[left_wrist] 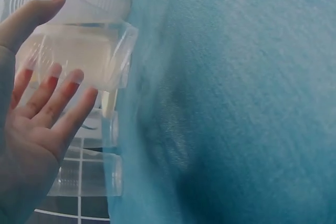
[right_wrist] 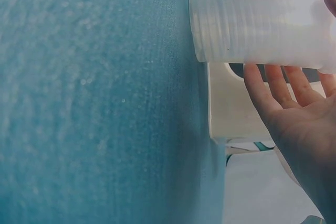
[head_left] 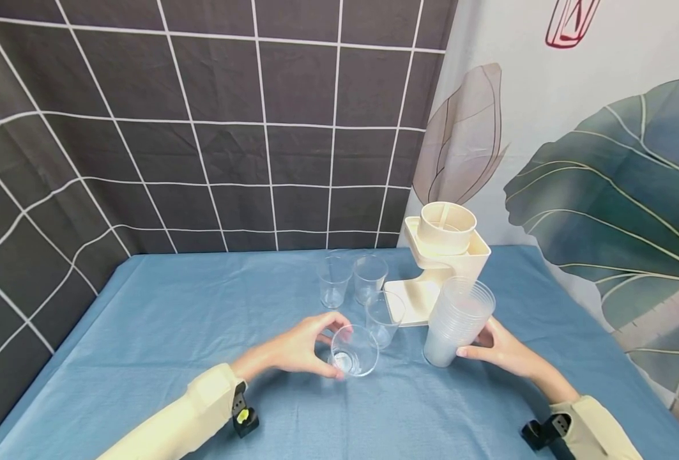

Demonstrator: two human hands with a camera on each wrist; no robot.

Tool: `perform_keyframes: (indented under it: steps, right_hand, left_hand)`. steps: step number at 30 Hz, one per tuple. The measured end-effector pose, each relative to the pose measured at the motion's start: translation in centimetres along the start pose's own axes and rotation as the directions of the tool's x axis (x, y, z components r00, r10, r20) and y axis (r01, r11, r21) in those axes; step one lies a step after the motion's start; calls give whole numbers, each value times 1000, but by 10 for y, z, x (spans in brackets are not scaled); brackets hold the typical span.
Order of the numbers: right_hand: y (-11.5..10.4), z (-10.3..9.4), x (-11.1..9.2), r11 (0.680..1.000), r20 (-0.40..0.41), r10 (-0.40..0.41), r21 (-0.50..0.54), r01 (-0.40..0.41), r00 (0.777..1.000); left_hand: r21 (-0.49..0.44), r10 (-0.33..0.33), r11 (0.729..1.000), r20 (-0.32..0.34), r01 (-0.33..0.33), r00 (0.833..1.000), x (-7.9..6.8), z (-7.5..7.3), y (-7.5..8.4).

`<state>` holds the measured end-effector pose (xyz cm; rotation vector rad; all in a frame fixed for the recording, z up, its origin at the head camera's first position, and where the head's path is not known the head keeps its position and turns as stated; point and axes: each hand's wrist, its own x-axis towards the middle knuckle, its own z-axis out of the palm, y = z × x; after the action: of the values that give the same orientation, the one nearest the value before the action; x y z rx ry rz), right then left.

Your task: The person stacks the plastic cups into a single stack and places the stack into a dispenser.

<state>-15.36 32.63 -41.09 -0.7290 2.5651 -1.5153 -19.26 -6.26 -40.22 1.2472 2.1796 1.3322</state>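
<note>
Holding stacked cups (head_left: 457,319) — right hand (head_left: 504,351); left hand (head_left: 305,347) spread around one cup (head_left: 359,352).

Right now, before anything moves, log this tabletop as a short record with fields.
Left hand: fingers and thumb spread around the nearest clear plastic cup; firm contact unclear
Left hand cup: single clear plastic cup
Right hand: holds the nested cup stack
Other single cups: three, upright, beyond the left hand's cup
Stand: cream stand with round collar, behind the stack
Surface: blue tablecloth
Backdrop: dark grid-patterned cloth; leaf-print cloth
</note>
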Motion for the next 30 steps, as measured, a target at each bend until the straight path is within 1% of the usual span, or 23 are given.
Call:
perform_keyframes:
  steps: [3, 9, 11, 16, 20, 23, 27, 30]
  right_hand:
    - [0, 0, 0, 1000, 1, -1, 3, 1, 1000]
    - [-1, 0, 0, 1000, 4, 4, 12, -4, 1000]
    - [-1, 1, 0, 1000, 3, 3, 12, -3, 1000]
    - [-1, 0, 0, 1000, 1, 0, 11, 0, 1000]
    - [-1, 0, 0, 1000, -2, 0, 9, 0, 1000]
    - [0, 1, 0, 1000, -4, -1, 7, 1, 1000]
    - [0, 1, -1, 1000, -5, 0, 6, 0, 1000]
    - [0, 1, -1, 1000, -6, 0, 4, 0, 1000]
  left_hand:
    - [-23, -34, 999, -54, 33, 998, -1, 1, -3]
    - [-113, -52, 993, -143, 36, 988, -3, 3, -6]
    - [-137, -75, 989, -178, 51, 981, -3, 3, -6]
    - [-133, -153, 984, -249, 122, 956, -3, 5, -6]
    - [-105, -170, 984, -280, 146, 945, -2, 7, -8]
    - [-90, -173, 984, -289, 153, 942, -1, 7, -10]
    - [-85, -182, 983, -298, 164, 937, 0, 7, -10]
    - [-99, -201, 979, -313, 178, 928, 0, 9, -8]
